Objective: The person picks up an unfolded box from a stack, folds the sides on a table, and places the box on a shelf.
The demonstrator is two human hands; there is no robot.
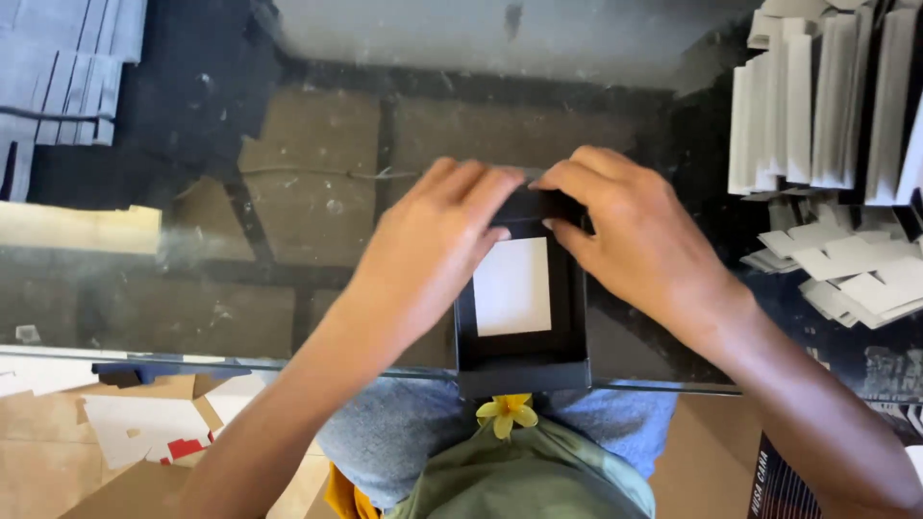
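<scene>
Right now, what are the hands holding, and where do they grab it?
Both the left hand and right hand grip the black box at its far wall.

Daylight is strong and uneven. The stacks of white card strips (827, 96) at the upper right are nearly blown out, and a pale glare washes over the far edge of the glass bench (288, 240), whose surface mirrors hazily. The black box (522, 360) stays deep in shadow, its inner walls hard to read. Focus is soft throughout, with slight blur on the fingers (461, 183).
</scene>
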